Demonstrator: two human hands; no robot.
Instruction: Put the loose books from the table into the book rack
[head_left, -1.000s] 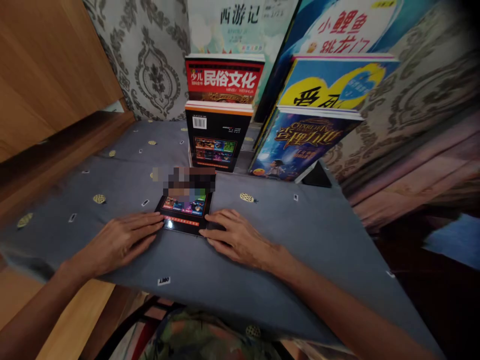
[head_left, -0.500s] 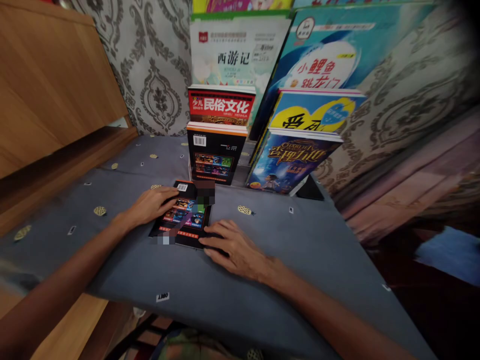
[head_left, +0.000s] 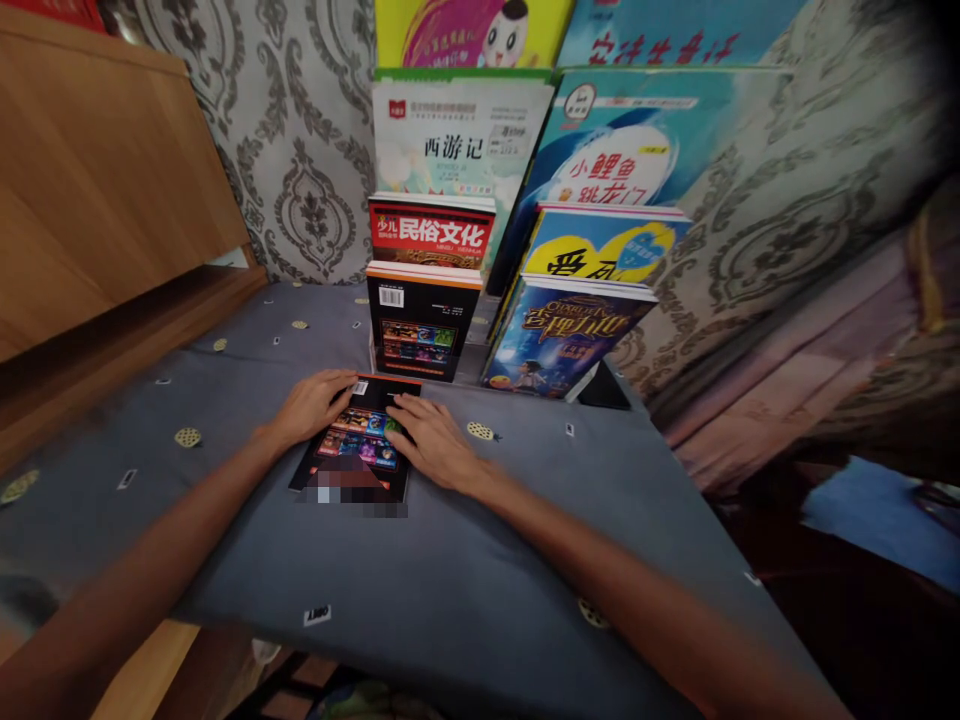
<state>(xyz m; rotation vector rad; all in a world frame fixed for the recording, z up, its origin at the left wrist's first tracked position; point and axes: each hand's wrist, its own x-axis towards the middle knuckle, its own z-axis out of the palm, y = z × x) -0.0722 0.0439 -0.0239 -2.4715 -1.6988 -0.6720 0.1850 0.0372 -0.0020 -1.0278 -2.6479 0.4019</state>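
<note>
The left hand (head_left: 315, 405), angled inward with fingers extended and unclenched, rests on the far left edge of one black book (head_left: 364, 425) lying flat on the gray tablecloth (head_left: 480, 580), the right hand (head_left: 435, 440), fingers slightly parted, over its right side, and eight standing books (head_left: 510, 170) show beyond it.

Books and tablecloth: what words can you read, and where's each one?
"西游记": white book
"小鲤鱼跳龙门": teal book
"少儿 民俗文化 MINSU WENHUA": red book
"爱", next character cut off: yellow-heart book
"查理九世": dark-blue book
"安徒生童话": light-blue book
Probably "OBEY": tablecloth
Too small or blurred: yellow book, standing black book, lying black book, other tiny print.
</note>
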